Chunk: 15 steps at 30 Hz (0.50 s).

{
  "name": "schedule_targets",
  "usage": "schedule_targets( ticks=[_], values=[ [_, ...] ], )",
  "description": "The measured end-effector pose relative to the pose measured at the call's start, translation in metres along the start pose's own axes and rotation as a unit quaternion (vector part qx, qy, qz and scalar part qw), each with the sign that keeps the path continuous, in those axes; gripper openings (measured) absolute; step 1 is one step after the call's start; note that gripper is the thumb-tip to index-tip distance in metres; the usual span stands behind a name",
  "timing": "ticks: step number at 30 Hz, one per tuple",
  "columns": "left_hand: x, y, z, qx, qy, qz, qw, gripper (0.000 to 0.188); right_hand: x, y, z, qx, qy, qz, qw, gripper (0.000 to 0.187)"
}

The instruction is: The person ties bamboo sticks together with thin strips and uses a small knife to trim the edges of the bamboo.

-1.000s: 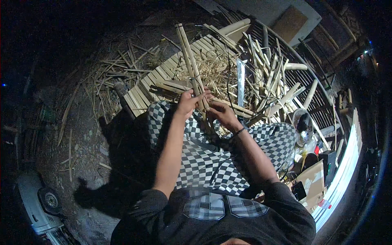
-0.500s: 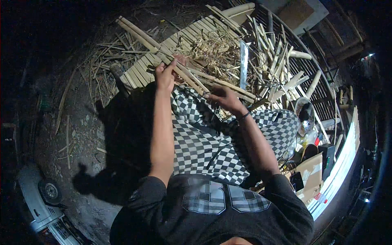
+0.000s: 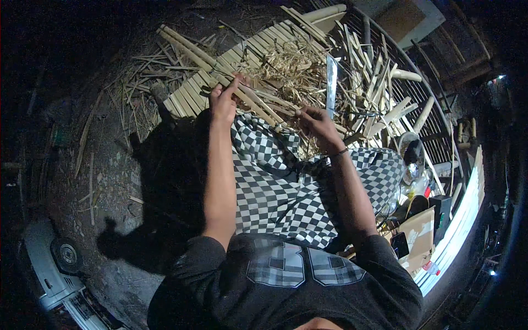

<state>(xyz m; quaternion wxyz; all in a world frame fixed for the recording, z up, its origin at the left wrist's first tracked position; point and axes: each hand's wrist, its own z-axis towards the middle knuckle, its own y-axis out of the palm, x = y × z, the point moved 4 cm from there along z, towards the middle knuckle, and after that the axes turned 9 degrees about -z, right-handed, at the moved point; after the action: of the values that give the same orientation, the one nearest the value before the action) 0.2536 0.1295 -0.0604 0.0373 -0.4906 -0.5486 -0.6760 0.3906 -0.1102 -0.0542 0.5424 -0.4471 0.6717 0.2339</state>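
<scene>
Several long, pale bamboo strips (image 3: 190,50) run slantwise across my lap, from the far left toward the middle. My left hand (image 3: 224,102) is closed around them near the middle, its thumb and fingers against the strips. My right hand (image 3: 320,125) is pinched at the end of a thin bamboo strip (image 3: 280,102), to the right of the other strips' near ends. A long, broad steel blade (image 3: 331,82) lies just beyond my right hand; its handle is hidden. Curled bamboo shavings (image 3: 294,65) are heaped past both hands.
A slatted bamboo platform (image 3: 181,102) spreads beneath the shavings. Split bamboo pieces (image 3: 374,82) pile up at the right, by a barred rack edge. Cardboard (image 3: 417,237), a dark phone (image 3: 400,245) and a plastic bottle (image 3: 431,268) sit beside my right arm. A vehicle (image 3: 47,264) stands lower left.
My right hand has moved to the right and slightly away from me, from the strips' near ends to the end of a thin strip. My left hand stays about where it was.
</scene>
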Motion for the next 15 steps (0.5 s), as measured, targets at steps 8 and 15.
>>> schedule_targets(
  ticks=[8,15],
  values=[
    [0.006,0.023,-0.012,-0.052,0.003,0.053,0.997,0.025,0.021,-0.025,0.018,0.113,-0.067,0.052,0.99,0.033],
    [-0.007,0.025,-0.01,-0.071,0.017,0.046,0.996,0.02,0.033,-0.061,0.022,0.271,-0.086,-0.018,0.959,0.026]
  ],
)
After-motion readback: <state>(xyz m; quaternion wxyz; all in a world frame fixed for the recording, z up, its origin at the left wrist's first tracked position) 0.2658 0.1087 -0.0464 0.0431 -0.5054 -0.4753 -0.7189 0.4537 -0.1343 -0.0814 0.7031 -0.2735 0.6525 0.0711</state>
